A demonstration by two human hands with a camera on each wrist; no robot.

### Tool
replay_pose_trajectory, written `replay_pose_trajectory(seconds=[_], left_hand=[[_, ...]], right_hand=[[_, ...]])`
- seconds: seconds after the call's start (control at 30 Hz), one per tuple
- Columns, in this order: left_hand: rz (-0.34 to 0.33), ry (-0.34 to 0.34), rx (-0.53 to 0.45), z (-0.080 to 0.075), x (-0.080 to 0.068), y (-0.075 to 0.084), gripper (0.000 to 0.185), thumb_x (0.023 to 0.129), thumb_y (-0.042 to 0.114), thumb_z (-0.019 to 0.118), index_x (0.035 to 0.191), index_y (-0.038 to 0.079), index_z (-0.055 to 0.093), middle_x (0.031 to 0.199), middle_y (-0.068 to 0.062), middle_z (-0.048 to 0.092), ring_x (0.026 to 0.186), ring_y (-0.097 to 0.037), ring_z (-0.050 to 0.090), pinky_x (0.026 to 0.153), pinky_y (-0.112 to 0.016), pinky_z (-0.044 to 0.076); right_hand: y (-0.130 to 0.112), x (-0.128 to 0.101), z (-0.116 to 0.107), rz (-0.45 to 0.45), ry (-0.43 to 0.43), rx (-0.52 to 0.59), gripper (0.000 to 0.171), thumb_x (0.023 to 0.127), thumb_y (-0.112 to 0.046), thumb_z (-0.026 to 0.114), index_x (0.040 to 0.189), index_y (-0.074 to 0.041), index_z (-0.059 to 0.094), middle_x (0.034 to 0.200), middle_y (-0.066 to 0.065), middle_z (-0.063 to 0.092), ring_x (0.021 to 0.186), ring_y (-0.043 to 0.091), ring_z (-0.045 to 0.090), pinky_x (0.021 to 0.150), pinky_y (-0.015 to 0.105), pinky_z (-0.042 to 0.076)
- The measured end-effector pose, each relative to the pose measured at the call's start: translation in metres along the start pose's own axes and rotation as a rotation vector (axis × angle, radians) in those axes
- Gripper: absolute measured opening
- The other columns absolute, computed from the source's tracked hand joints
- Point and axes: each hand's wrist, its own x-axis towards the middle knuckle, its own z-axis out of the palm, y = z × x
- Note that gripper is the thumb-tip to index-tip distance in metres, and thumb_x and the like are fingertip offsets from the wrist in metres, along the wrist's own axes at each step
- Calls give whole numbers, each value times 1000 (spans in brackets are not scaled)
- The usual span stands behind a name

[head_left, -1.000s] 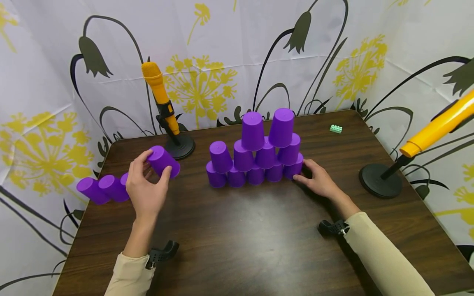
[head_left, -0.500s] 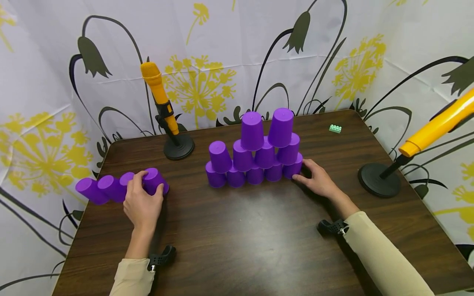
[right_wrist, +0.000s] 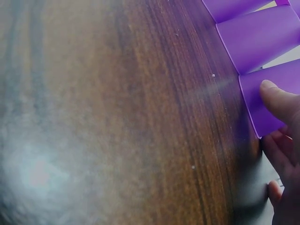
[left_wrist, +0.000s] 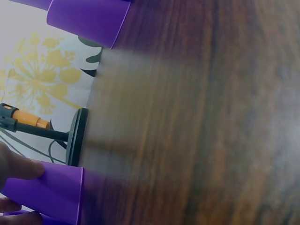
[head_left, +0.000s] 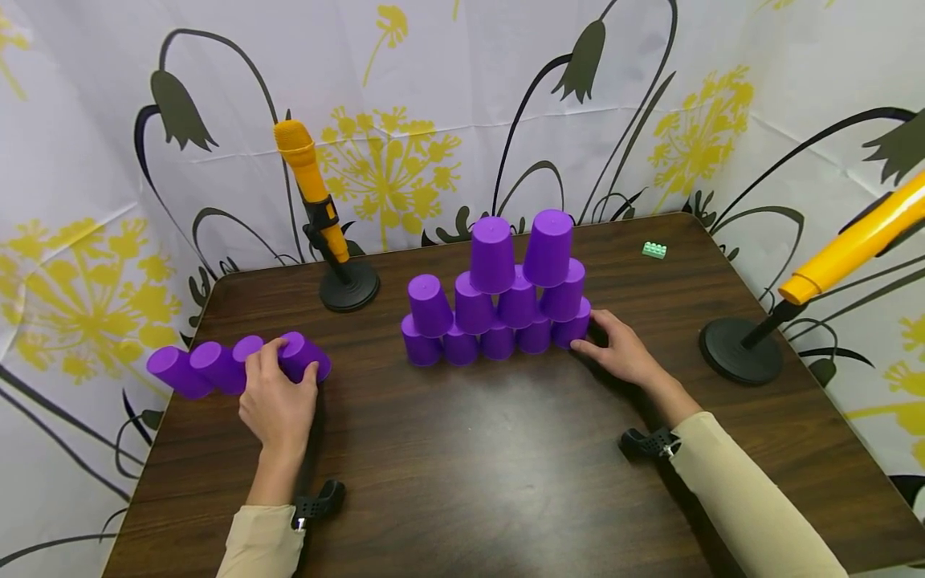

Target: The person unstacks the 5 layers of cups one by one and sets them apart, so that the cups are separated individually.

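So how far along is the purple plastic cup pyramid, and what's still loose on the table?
Built: eleven upside-down purple plastic cups, five at the bottom, four above, two on top. In hand: the left hand grips the end cup of a lying nested row of purple cups at the dark wooden table's left edge; the right hand touches the bottom-right cup. Left: the third tier looks unfinished.

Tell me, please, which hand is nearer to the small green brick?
Right. The right hand rests by the cup pyramid, below the green brick; the left hand grips a cup across the table.
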Motion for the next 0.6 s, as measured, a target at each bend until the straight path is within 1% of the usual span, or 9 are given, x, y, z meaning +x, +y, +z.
replay_pose_trajectory(seconds=[0.1, 0.3, 0.5, 0.6], left_hand=[[3, 7, 1, -1, -1, -1, 52, 73, 16, 86, 120, 12, 64, 112, -18, 61, 80, -53, 59, 61, -64, 44], [7, 5, -11, -4, -2, -2, 53, 73, 14, 86, 121, 11, 63, 114, -18, 59, 83, -53, 59, 64, -64, 45], [32, 17, -18, -10, -2, -2, 53, 73, 13, 86, 121, 9, 63, 113, -18, 59, 80, -48, 60, 62, -61, 46], [44, 36, -14, -14, 1, 2, 52, 74, 15, 86, 120, 10, 64, 113, -18, 59, 79, -47, 60, 61, -60, 46]], right_hand=[[0, 0, 0, -1, 0, 1, 61, 89, -23, 75, 140, -2, 50, 131, 19, 56, 125, 35, 50, 105, 53, 36], [0, 0, 0, 5, -3, -2, 60, 89, -24, 74, 139, -2, 50, 132, 19, 56, 125, 35, 50, 105, 53, 36], [0, 0, 0, -1, -4, -3, 59, 89, -24, 75, 139, -2, 51, 132, 19, 56, 125, 36, 50, 105, 53, 36], [0, 1, 0, -7, -4, -1, 59, 89, -24, 75, 139, -2, 51, 131, 19, 56, 125, 36, 50, 105, 53, 36]])
